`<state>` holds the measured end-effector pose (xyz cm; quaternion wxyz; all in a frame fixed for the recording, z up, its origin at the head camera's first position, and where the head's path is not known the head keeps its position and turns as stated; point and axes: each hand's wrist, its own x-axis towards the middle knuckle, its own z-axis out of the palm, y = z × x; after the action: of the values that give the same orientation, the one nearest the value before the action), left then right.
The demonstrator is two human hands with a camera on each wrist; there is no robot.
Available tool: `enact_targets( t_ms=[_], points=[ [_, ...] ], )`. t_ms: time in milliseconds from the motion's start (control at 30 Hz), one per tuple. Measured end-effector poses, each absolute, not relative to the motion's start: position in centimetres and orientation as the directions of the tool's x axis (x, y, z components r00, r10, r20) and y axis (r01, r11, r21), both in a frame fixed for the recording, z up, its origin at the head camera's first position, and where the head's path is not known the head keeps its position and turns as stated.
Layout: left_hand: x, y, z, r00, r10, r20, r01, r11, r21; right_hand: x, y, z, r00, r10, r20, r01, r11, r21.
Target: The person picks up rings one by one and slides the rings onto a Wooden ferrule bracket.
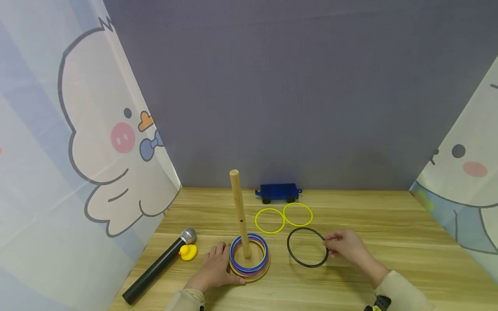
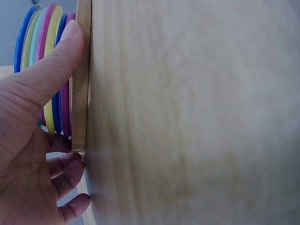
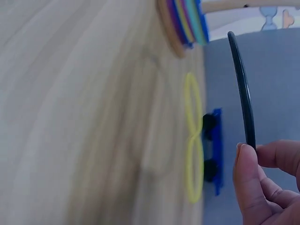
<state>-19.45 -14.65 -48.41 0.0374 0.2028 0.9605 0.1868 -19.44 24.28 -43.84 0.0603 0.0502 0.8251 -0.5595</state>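
My right hand pinches a black ring at its right side between thumb and fingers. The right wrist view has this ring raised off the table, its shadow on the wood. At the left, my left hand holds the round base of a wooden ring-toss stand, thumb at the near rim and fingers round the left side. Several coloured rings, blue on top, lie stacked around the upright post. In the left wrist view, the thumb crosses the stack's edge.
Two yellow rings lie side by side behind the black ring. Behind them stands a blue toy wagon near the grey back wall. A black microphone and a yellow rubber duck lie to the left of the stand.
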Motion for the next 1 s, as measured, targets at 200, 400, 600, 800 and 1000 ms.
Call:
enact_targets(
  t_ms=[200, 400, 600, 800, 1000],
  points=[
    [-19.4, -14.7, -48.4, -0.917, 0.398, 0.001, 0.370, 0.850, 0.376, -19.3, 22.9, -41.3, -0.992, -0.048, -0.121, 0.097, 0.350, -0.932],
    [-19.4, -14.7, -48.4, -0.918, 0.398, 0.004, 0.371, 0.851, 0.371, -19.1, 21.4, -38.9, -0.990, -0.122, -0.067, 0.021, 0.348, -0.937],
    [-19.4, -14.7, -48.4, -0.918, 0.397, 0.013, 0.372, 0.847, 0.379, -19.1, 19.9, -37.2, -0.986, -0.155, -0.056, 0.002, 0.325, -0.946],
    [-19.6, -14.8, -48.9, -0.916, 0.399, 0.045, 0.387, 0.847, 0.364, -19.3, 18.5, -35.5, -0.978, -0.209, -0.027, -0.031, 0.272, -0.962],
    [-19.5, -14.7, -48.6, -0.920, 0.392, 0.025, 0.373, 0.852, 0.368, -19.1, 17.1, -33.4, -0.969, -0.248, 0.025, -0.072, 0.182, -0.981]
  ],
)
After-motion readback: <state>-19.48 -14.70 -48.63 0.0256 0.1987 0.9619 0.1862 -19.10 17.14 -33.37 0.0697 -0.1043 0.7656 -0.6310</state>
